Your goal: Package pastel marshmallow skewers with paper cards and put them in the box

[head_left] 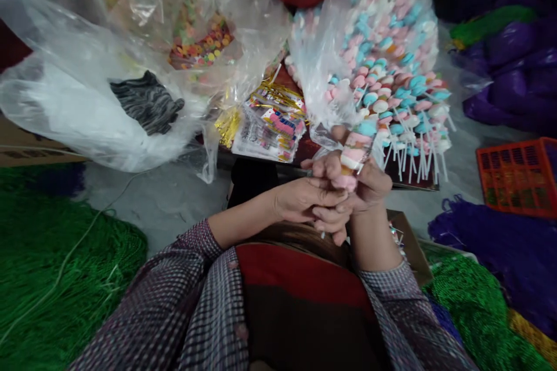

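Observation:
My two hands meet in front of my chest. My right hand is closed round a marshmallow stick with pink, white and blue pieces in a thin clear wrapper. My left hand pinches the lower end of the same stick, its fingers folded against the right hand. Just beyond them a large clear bag of marshmallow sticks lies open, white stick ends pointing toward me.
A clear bag with a dark striped cloth lies at the left, a bag of ring candies behind it. Printed packets and gold ties lie in the middle. An orange crate stands right. Green and purple bead heaps flank me.

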Motion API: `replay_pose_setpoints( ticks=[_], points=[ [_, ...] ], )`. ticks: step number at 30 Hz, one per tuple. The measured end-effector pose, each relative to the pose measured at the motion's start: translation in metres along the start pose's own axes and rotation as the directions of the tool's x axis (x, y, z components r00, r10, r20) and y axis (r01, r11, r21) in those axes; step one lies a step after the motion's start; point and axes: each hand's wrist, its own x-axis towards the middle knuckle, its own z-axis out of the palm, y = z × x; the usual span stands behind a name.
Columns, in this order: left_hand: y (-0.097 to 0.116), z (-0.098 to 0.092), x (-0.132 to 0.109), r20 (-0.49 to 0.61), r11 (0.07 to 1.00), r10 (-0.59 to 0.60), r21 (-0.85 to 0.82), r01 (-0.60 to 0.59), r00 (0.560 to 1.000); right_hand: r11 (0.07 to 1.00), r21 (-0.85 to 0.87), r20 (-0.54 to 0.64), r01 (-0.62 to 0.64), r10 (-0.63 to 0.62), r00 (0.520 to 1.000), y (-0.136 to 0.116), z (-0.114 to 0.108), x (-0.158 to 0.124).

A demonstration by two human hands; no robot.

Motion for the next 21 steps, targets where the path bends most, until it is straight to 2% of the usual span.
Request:
replay_pose_setpoints(
  ticks=[1,2,3,4,5,6,7,8,9,12,13,14,15,16,18,19,20,21],
  points=[
    [0.0,-0.004,-0.002,-0.087,0.996,0.037,0.087,-0.029,0.995,0.999,-0.008,-0.055,0.032,-0.033,0.998,0.004,0.003,0.002],
    [0.002,-0.009,-0.004,-0.212,0.974,0.1,0.222,-0.052,0.972,0.997,-0.036,-0.129,0.072,-0.076,0.989,0.008,0.005,0.004],
    [0.004,-0.014,-0.007,-0.347,0.92,0.196,0.39,-0.049,0.917,0.992,-0.079,-0.203,0.103,-0.117,0.972,0.013,0.006,0.007],
    [0.006,-0.02,-0.01,-0.456,0.829,0.316,0.559,-0.009,0.832,0.983,-0.129,-0.267,0.128,-0.159,0.951,0.016,0.007,0.009],
    [0.008,-0.026,-0.012,-0.517,0.718,0.44,0.694,0.059,0.734,0.972,-0.175,-0.317,0.158,-0.207,0.925,0.019,0.008,0.012],
    [0.009,-0.031,-0.015,-0.534,0.614,0.542,0.779,0.128,0.649,0.959,-0.214,-0.352,0.187,-0.254,0.901,0.021,0.008,0.014],
    [0.01,-0.035,-0.017,-0.527,0.547,0.605,0.82,0.169,0.597,0.947,-0.246,-0.367,0.205,-0.287,0.885,0.021,0.009,0.016],
    [0.009,-0.038,-0.018,-0.516,0.536,0.624,0.829,0.159,0.587,0.941,-0.267,-0.361,0.206,-0.296,0.884,0.02,0.01,0.017],
    [0.009,-0.04,-0.02,-0.508,0.579,0.598,0.808,0.104,0.62,0.942,-0.279,-0.334,0.188,-0.279,0.9,0.017,0.011,0.018],
    [0.007,-0.042,-0.025,-0.447,0.832,0.394,0.545,-0.105,0.803,0.953,-0.297,-0.199,0.059,-0.122,0.972,0.005,0.014,0.019],
    [0.008,-0.042,-0.026,-0.429,0.875,0.359,0.462,-0.14,0.829,0.95,-0.31,-0.18,0.024,-0.083,0.98,0.002,0.015,0.021],
    [0.01,-0.041,-0.029,-0.439,0.885,0.365,0.437,-0.159,0.821,0.945,-0.328,-0.189,0.005,-0.071,0.979,0.001,0.016,0.024],
    [0.012,-0.041,-0.031,-0.479,0.865,0.408,0.475,-0.161,0.777,0.937,-0.349,-0.219,-0.002,-0.08,0.973,0.001,0.018,0.028],
    [0.014,-0.042,-0.034,-0.534,0.822,0.478,0.552,-0.141,0.698,0.928,-0.373,-0.254,-0.004,-0.098,0.962,0.003,0.019,0.033],
    [0.019,-0.044,-0.041,-0.614,0.719,0.622,0.694,-0.044,0.486,0.904,-0.426,-0.284,-0.02,-0.112,0.952,0.007,0.022,0.046],
    [0.021,-0.046,-0.045,-0.635,0.692,0.662,0.722,-0.001,0.398,0.89,-0.455,-0.262,-0.032,-0.1,0.96,0.01,0.023,0.055],
    [0.023,-0.049,-0.049,-0.656,0.696,0.674,0.718,0.007,0.34,0.872,-0.488,-0.22,-0.039,-0.08,0.972,0.012,0.024,0.064],
    [0.025,-0.052,-0.054,-0.68,0.722,0.663,0.691,-0.029,0.312,0.85,-0.526,-0.166,-0.035,-0.062,0.984,0.014,0.024,0.075]
  ],
)
